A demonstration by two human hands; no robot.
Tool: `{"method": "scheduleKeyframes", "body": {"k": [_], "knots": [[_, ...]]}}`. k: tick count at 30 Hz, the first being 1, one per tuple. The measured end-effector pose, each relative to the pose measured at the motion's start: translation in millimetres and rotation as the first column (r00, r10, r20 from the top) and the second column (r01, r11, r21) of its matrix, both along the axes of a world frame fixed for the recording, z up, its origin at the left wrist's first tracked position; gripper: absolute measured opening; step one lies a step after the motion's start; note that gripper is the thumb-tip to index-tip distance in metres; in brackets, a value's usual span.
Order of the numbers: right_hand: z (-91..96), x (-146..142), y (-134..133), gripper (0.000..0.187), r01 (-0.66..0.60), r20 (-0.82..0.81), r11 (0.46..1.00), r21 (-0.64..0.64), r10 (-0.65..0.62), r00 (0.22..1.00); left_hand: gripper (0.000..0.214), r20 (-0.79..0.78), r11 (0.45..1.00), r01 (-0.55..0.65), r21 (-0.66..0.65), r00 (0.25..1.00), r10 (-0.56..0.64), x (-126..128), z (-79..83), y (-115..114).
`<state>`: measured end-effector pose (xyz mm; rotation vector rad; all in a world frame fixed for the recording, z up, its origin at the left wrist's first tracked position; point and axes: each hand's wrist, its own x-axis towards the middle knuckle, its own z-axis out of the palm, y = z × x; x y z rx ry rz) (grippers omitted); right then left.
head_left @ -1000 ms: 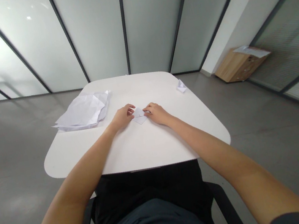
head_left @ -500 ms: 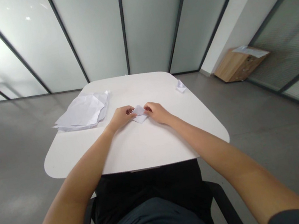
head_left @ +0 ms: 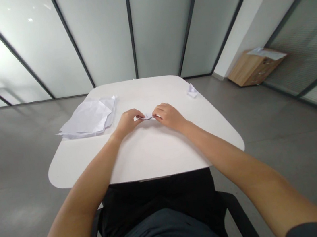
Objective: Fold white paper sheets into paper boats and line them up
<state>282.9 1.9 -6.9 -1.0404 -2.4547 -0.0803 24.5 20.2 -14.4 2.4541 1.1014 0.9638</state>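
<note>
A small folded piece of white paper (head_left: pixel 148 116) is stretched between my two hands, seen nearly edge-on above the middle of the white table (head_left: pixel 155 151). My left hand (head_left: pixel 129 120) pinches its left end between thumb and fingers. At the right end, my right hand (head_left: pixel 168 115) grips it the same way, the back of the hand facing up. The fingers cover both ends of the paper, so only a thin strip shows in the gap.
A loose stack of white paper sheets (head_left: pixel 85 119) lies at the table's left side. Near the right edge sits a small folded paper piece (head_left: pixel 192 91). Beyond the table are frosted glass panels (head_left: pixel 100 30) and a wooden cabinet (head_left: pixel 252 68) on the floor.
The folded paper has tipped from showing its diamond-shaped face to a thin edge. My right hand has rolled so its back faces up more; both hands stay in place.
</note>
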Motion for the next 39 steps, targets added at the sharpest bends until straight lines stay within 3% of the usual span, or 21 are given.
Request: {"method": "scheduleKeyframes", "body": {"k": [5,9,13,24,30,39], "knots": [[-7.9,-5,1,0.019,-0.056,0.143,0.997,-0.058,0.063,0.988,0.015,-0.127,0.995,-0.027,-0.094,0.992,0.015,-5,-9.3,7],[-12.4,-7,0,0.022,-0.012,0.118,0.996,-0.088,0.023,0.993,0.015,-0.163,0.988,-0.043,-0.146,0.986,0.018,-6,-4.8,3],[-15.3,-7,2,0.026,-0.046,0.115,0.993,-0.106,0.058,0.992,0.018,-0.214,0.991,-0.042,-0.131,0.977,0.013,-4,0.4,-1],[-23.4,-6,8,0.031,-0.079,0.072,0.989,-0.123,0.088,0.994,0.023,-0.198,0.99,-0.044,-0.13,0.98,0.018,-3,-3.7,-3],[-19.4,-10,3,0.031,0.036,0.01,0.985,-0.17,-0.034,0.999,0.031,-0.198,0.987,-0.045,-0.153,0.98,0.014,-3,2.1,-8],[-16.8,-16,0,0.028,0.117,-0.16,0.958,-0.261,-0.162,0.974,0.032,-0.101,0.971,-0.173,-0.164,0.982,0.158,5,-5.2,-7]]}}
